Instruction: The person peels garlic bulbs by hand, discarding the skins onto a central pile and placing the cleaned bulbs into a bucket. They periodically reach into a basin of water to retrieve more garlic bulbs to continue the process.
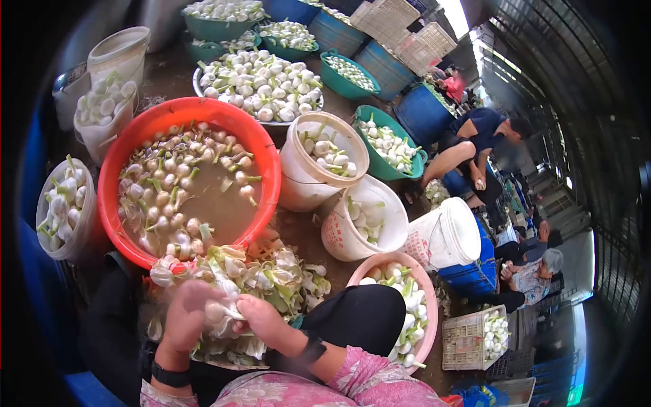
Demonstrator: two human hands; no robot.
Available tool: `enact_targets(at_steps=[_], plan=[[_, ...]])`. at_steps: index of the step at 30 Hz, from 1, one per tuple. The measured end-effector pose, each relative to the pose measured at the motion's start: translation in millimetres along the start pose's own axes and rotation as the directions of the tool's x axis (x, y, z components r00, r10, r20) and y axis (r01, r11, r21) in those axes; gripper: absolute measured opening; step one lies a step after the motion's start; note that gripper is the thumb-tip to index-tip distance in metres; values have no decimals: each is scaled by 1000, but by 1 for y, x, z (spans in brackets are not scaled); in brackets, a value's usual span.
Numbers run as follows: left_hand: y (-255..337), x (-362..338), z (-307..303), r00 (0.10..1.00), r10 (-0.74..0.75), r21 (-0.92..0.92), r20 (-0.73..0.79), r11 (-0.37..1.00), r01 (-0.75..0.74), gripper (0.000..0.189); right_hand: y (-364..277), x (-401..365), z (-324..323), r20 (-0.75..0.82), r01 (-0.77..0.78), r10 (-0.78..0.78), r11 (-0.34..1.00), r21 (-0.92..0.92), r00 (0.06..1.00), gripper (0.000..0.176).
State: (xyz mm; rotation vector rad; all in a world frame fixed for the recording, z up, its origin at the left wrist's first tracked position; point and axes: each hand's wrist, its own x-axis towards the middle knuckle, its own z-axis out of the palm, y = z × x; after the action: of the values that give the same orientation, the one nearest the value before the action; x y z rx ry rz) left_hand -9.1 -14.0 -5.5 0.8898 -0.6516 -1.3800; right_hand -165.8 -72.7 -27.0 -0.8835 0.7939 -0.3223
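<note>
Above my lap, a whitish garlic bulb (215, 313) is held between my two hands. My right hand (263, 320) pinches the bulb's stem end, its fingers closed. On the bulb's other side my left hand (186, 317) curls against it, slightly blurred by motion. A heap of garlic skins and leaves (271, 275) lies just beneath and beyond both hands. Ahead of my left hand stands a red basin (270, 197) of murky water with unpeeled garlic floating in it. Beside my right knee, a pink basin (428, 298) holds white bulbs with green stems.
White buckets (288, 176) of garlic stand beyond the heap, and another white bucket (51, 254) is at far left. Behind the red basin is a wide basin piled with garlic bulbs (261, 85). A crate (464, 339) and seated people (485, 146) are at right.
</note>
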Motion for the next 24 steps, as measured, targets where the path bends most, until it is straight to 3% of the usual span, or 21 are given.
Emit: enact_targets(at_steps=[1,2,3,4,5,6,7,8,9,10,12,13,16,17,20,21,23,24], plan=[[-1,1,7,997,-33,-47,-64,998,30,32,-1,-6,9,-145,149,-225,901,-408,963,24],[-3,1,13,990,-74,-95,-123,994,62,33,-4,-11,15,-79,321,-434,765,-558,897,23],[-21,1,1,983,-143,151,-114,976,159,28,-5,-15,18,12,449,-607,575,-684,795,23],[-19,1,7,976,-157,221,-148,957,187,29,-5,-18,19,126,525,-731,348,-776,671,23],[-14,-3,14,968,-167,290,-187,932,217,29,-3,-17,14,81,468,-612,506,-725,787,23],[-10,-6,17,958,-168,360,-231,901,244,30,-3,-19,14,6,426,-539,659,-619,842,22],[-23,-3,7,988,131,547,-82,834,-65,34,-4,-19,14,-43,378,-455,785,-491,890,22],[-24,-4,6,988,124,496,-91,866,-63,34,-4,-19,15,-65,316,-359,883,-348,931,21],[-23,-6,9,988,116,441,-104,896,-59,33,0,-14,17,-43,308,-309,951,-21,950,20],[-22,-8,13,988,105,382,-113,922,-54,33,3,-12,19,-31,294,-293,949,115,956,19],[-7,-12,21,996,-81,-17,34,996,82,29,-1,-13,18,-20,263,-276,888,378,961,18],[-3,-13,25,979,-156,-210,131,961,181,27,-12,-17,24,-66,242,-237,869,431,969,19],[-16,-18,19,999,4,-184,-34,983,-10,35,-13,-10,17,-148,244,-196,837,489,969,19],[-17,-18,10,999,-25,-260,39,965,35,34,-16,-10,12,-109,251,-227,833,493,968,20],[-9,-18,31,992,113,284,52,951,-124,33,-18,-4,23,-80,406,-399,886,224,914,16],[-22,-18,25,992,125,226,-30,967,-115,28,-29,-13,30,-107,381,-369,917,118,923,16],[-24,-20,28,997,81,151,12,985,-82,27,-38,-15,15,-213,390,-368,918,74,905,15],[-12,-20,27,997,-63,-83,41,994,66,26,-38,-11,13,-242,387,-364,921,55,900,15]])
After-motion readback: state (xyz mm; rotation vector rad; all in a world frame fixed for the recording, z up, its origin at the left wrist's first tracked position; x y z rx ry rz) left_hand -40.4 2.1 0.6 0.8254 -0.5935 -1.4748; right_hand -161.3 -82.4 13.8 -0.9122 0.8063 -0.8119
